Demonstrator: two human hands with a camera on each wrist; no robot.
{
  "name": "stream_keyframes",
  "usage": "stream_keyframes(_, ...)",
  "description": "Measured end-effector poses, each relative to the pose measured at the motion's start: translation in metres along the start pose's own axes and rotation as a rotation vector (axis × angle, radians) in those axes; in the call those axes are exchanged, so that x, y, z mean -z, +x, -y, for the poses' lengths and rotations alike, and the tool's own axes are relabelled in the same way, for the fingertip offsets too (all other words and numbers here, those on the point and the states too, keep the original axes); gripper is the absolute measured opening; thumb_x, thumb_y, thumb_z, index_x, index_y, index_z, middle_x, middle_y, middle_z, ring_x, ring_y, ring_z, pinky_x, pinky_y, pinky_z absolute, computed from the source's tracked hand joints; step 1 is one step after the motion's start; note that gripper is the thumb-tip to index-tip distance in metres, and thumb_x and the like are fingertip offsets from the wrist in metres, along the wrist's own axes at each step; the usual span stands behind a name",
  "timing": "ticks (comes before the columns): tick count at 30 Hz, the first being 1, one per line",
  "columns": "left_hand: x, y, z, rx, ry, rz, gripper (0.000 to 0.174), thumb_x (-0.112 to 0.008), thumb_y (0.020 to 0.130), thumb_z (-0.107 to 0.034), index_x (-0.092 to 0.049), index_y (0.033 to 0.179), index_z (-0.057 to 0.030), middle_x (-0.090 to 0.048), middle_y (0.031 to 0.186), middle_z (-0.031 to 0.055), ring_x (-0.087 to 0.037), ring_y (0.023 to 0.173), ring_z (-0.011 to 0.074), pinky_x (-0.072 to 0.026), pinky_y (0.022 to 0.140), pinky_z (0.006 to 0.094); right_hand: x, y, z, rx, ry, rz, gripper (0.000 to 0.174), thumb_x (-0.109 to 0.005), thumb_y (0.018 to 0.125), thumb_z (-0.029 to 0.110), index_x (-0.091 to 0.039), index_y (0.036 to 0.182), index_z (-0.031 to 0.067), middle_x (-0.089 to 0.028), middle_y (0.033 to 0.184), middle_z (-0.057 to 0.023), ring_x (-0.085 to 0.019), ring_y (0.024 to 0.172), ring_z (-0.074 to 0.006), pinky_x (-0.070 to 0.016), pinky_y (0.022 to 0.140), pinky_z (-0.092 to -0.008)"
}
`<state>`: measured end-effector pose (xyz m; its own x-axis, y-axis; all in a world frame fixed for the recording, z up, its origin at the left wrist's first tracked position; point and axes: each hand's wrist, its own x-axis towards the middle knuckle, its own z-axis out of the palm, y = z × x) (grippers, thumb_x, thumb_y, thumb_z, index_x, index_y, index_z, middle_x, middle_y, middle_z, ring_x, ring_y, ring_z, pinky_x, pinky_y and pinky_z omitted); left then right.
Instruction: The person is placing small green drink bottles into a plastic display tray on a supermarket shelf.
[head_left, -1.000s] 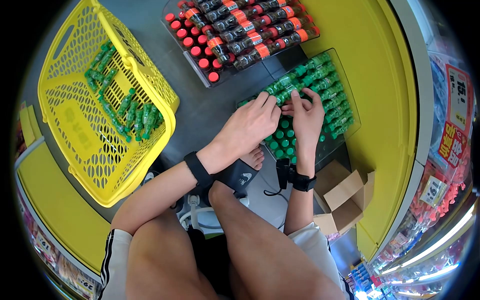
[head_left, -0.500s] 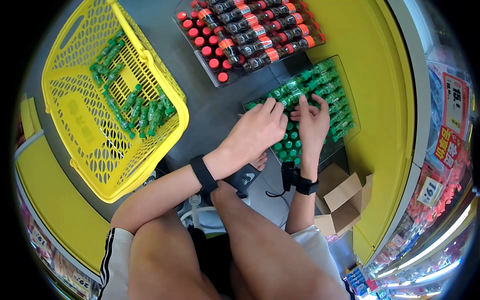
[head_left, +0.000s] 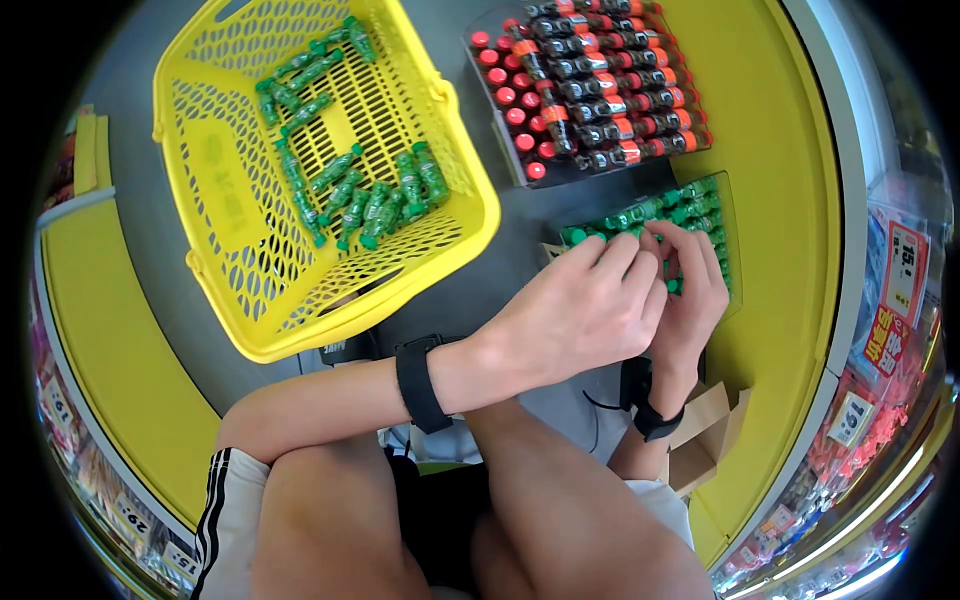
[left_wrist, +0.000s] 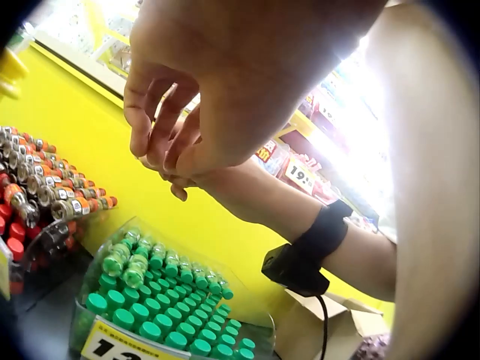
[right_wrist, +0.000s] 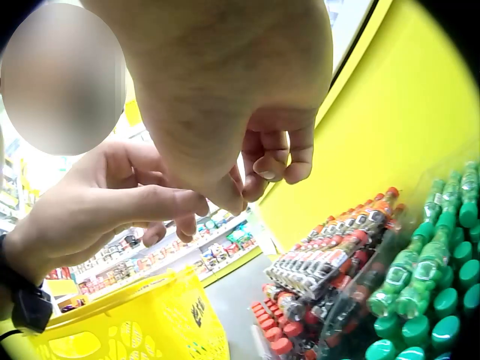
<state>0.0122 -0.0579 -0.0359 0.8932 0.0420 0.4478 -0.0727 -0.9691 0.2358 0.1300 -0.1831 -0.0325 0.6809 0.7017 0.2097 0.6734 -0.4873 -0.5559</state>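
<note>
Both hands hover close together over a clear tray of green-capped bottles (head_left: 706, 212), whose upright caps (left_wrist: 157, 300) and lying bottles (right_wrist: 420, 281) show below them. My left hand (head_left: 615, 265) has loosely curled fingers (left_wrist: 161, 150) with nothing seen in them. Just beyond it, my right hand (head_left: 690, 262) also curls its fingers (right_wrist: 274, 161), and its fingertips almost meet the left's. No bottle shows in either hand. The left hand hides most of the tray in the head view.
A yellow basket (head_left: 230, 200) with several green bottles (head_left: 370, 200) sits to the left on the grey floor. A tray of red-capped dark bottles (head_left: 590, 90) stands behind the green tray. An open cardboard box (head_left: 700, 440) lies by my right knee. A yellow shelf base (head_left: 790, 200) curves along the right.
Both hands have come up off the lying green bottles and drawn closer together. The head view has swung, so the basket and trays now sit higher and further right.
</note>
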Motion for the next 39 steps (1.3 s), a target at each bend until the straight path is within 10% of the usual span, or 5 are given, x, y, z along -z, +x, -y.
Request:
stream_keyframes(24, 0.117, -0.085, 0.138, 0.509, 0.191, -0.062, 0.016, -0.078, 0.072, -0.005, -0.068, 0.084, -0.0037, -0.065, 0.083, 0.0095, -0.069, 0.087, 0.0256, -0.0569, 0.077, 0.0363, -0.079, 0.076, 0.182, 0.478, 0.047, 0.338, 0.011, -0.078, 0.090, 0.003, -0.072, 0.098, 0.0063, -0.063, 0.084, -0.0099, -0.066, 0.080, -0.0311, -0.0545, 0.069, -0.0437)
stream_keyframes(39, 0.083, -0.129, 0.226, 0.898, 0.325, 0.406, 0.014, -0.072, 0.092, -0.008, -0.076, 0.101, 0.0010, -0.070, 0.101, 0.0192, -0.073, 0.097, 0.0377, -0.0655, 0.080, 0.0478, -0.179, 0.158, 0.225, 0.746, -0.149, 0.416, 0.003, -0.066, 0.089, 0.001, -0.067, 0.091, 0.0019, -0.074, 0.086, -0.0175, -0.076, 0.084, -0.0398, -0.0618, 0.070, -0.0501)
